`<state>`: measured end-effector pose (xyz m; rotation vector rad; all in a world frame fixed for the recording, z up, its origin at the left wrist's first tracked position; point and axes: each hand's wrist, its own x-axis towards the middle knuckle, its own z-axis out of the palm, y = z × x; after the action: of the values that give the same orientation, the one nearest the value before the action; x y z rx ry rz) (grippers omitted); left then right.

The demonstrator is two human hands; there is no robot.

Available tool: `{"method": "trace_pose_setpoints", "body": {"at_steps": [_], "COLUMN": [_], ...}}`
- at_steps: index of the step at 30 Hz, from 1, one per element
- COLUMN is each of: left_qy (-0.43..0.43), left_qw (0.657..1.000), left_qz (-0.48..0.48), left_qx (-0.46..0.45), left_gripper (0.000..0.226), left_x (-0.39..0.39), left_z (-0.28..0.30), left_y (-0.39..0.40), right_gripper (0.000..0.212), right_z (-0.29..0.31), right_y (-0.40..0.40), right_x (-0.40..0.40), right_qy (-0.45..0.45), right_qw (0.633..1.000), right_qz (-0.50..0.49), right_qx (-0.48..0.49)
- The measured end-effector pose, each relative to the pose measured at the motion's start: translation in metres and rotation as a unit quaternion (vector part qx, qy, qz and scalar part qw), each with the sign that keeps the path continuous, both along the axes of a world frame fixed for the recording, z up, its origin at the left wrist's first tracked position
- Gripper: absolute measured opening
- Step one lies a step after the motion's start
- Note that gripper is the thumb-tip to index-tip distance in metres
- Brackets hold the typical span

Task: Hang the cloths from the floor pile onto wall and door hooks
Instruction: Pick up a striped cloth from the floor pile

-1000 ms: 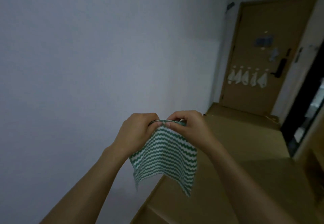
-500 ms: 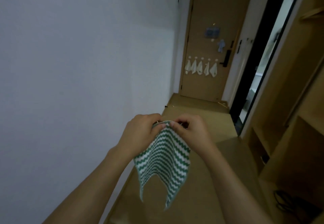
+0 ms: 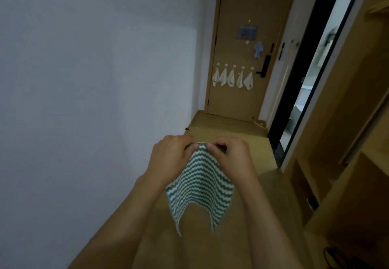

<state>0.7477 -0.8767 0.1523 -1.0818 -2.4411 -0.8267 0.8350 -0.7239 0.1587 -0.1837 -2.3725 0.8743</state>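
Narrow hallway, wooden door (image 3: 248, 16) at the end with five white cloths (image 3: 231, 78) hung; left hand (image 3: 170, 159) and right hand (image 3: 231, 159) both pinch a green striped cloth (image 3: 200, 186) by its top edge.

Left hand (image 3: 170, 159) and right hand (image 3: 229, 157) pinching green striped cloth (image 3: 200, 186), door (image 3: 250, 47) with hung cloths (image 3: 231, 78)

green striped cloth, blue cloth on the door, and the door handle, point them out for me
green striped cloth (image 3: 200, 182), head view, middle of the hanging fabric
blue cloth (image 3: 258, 49), head view, centre of the cloth hanging high on the door
door handle (image 3: 265, 66), head view, black vertical plate
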Motion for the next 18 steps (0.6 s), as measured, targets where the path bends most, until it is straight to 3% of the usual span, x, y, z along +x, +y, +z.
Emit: {"method": "trace_pose_setpoints", "body": {"at_steps": [7,18], "left_qy": [0.001,0.024], "left_qw": [0.998,0.988], "left_qz": [-0.048,-0.141], "left_qx": [0.033,0.049], "left_gripper": [0.019,0.032], "left_x": [-0.065,-0.243], "left_z": [-0.011,-0.026], "left_y": [0.079,0.187], "right_gripper": [0.013,0.016], "right_z": [-0.014,-0.023], "right_y": [0.066,0.156], "right_x": [-0.055,-0.209], "right_qy": [-0.007,-0.008], "right_qw": [0.998,0.988], "right_qz": [-0.051,-0.140], "right_qx": [-0.039,-0.057]}}
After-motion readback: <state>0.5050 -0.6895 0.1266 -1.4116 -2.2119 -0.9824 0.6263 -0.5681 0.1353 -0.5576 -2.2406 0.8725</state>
